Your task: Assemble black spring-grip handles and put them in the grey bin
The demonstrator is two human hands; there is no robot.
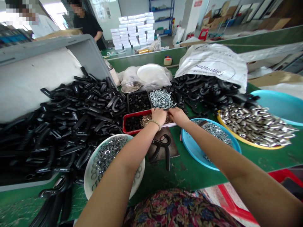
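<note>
My left hand (pixel 159 116), with a beaded bracelet on the wrist, reaches to the near edge of a heap of silver screws (pixel 161 98). Its fingers are bent down and what they hold, if anything, is hidden. Close beside it, my right hand (pixel 178 116) has its fingers curled together at the same edge; their contents cannot be made out. Below both hands is a red tray (pixel 124 123) with black parts and small brass-coloured pieces (pixel 146 119). A black-handled spring clamp (pixel 163 148) lies on a metal plate (pixel 174 150) nearer to me.
Left are a white bowl of metal rings (pixel 88 176) and a grey crate (pixel 94 53) spilling black handles (pixel 82 116). A blue basin (pixel 189 151) and a yellow-rimmed tray of metal sleeves (pixel 255 126) stand right. Behind are a white sack (pixel 213 60) and two people.
</note>
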